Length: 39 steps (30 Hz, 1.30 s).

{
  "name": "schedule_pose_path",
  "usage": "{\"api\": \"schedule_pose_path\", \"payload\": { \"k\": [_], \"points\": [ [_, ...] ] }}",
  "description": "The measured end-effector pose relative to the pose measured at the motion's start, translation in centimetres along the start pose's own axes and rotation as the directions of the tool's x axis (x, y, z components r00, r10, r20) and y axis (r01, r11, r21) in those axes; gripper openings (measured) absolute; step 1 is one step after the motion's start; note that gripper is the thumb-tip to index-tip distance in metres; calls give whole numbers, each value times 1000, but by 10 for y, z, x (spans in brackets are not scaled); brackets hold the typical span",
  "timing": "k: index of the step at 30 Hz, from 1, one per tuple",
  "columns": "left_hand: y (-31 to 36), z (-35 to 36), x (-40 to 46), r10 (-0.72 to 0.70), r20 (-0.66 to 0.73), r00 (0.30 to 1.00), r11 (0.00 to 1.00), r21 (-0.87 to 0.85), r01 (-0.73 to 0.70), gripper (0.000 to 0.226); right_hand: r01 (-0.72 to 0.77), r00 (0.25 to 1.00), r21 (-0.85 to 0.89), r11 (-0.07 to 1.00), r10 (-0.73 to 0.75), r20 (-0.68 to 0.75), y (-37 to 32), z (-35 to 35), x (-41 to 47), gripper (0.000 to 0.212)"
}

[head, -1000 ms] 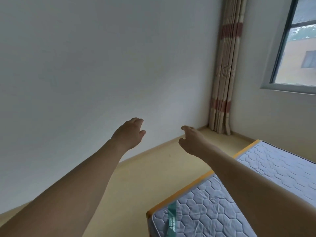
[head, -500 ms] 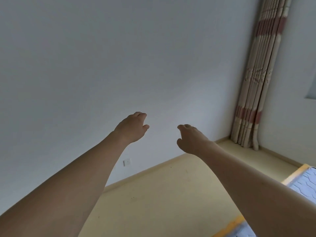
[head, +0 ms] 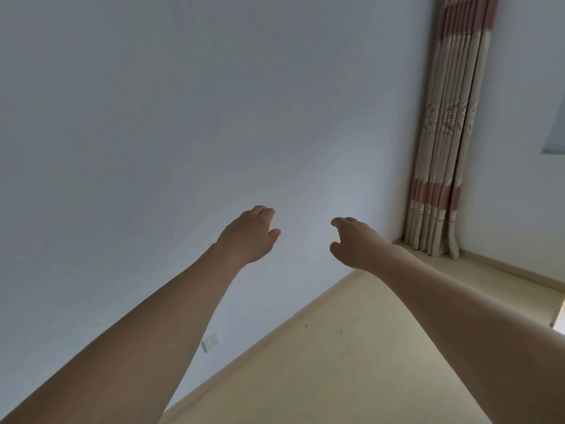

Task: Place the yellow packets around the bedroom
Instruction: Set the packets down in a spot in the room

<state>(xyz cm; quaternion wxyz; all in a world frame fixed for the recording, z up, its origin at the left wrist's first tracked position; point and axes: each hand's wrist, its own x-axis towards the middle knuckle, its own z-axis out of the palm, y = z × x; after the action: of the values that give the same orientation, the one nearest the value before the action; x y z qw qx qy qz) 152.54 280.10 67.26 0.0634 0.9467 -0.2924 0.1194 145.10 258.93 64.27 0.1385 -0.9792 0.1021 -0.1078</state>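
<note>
No yellow packet shows anywhere in the head view. Both my arms stretch forward at mid frame, in front of a plain white wall. My left hand [head: 249, 234] has its fingers loosely curled and apart, with nothing in it. My right hand [head: 354, 241] is a short gap to its right, fingers likewise curled and apart, holding nothing. The palms face away from the camera, so their undersides are hidden.
A white wall [head: 183, 117] fills most of the view. A pale yellow floor [head: 321, 362] runs below it with a skirting edge. A beige and red striped curtain [head: 449, 133] hangs in the right corner. A small wall socket [head: 211, 341] sits low near my left forearm.
The view has swung left: the mattress and the window have slipped out of frame and the curtain has shifted to the right. Both hands stay outstretched and empty.
</note>
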Motion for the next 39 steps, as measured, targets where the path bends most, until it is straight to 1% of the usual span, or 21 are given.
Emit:
{"api": "schedule_pose_path", "payload": {
  "k": [5,9,14,18,21,24,27,30,32,35,39],
  "points": [
    [-23,46,132,53,-8,999,999,-1,-53,51,-21,999,18,1000,22,-45,33,24,121,42],
    [-20,63,244,83,16,996,997,-3,-83,53,-76,996,30,997,78,-47,75,20,205,43],
    [18,89,373,219,13,976,975,-31,-218,54,-192,978,34,981,194,-76,145,6,285,43],
    [63,122,472,318,21,948,947,-58,-316,53,-287,955,30,957,289,-73,212,-3,343,48],
    [102,151,548,384,9,923,919,-98,-381,52,-346,934,22,938,347,-83,271,-9,391,52],
    [141,181,626,447,-33,894,884,-137,-447,50,-391,913,37,920,392,-114,333,-16,442,55],
    [181,204,711,485,-22,874,859,-177,-481,49,-442,884,59,895,446,-142,392,-33,488,53],
    [236,222,797,503,-45,863,841,-207,-500,50,-516,839,50,855,516,-175,459,-57,521,49],
    [287,236,838,533,-51,845,811,-255,-527,48,-579,794,42,814,575,-200,511,-74,531,51],
    [373,263,883,638,-38,769,728,-295,-619,47,-674,716,37,737,666,-210,588,-93,533,58],
    [496,306,945,749,-66,659,615,-303,-728,49,-764,621,54,643,756,-206,693,-104,539,60]
  ]
}}
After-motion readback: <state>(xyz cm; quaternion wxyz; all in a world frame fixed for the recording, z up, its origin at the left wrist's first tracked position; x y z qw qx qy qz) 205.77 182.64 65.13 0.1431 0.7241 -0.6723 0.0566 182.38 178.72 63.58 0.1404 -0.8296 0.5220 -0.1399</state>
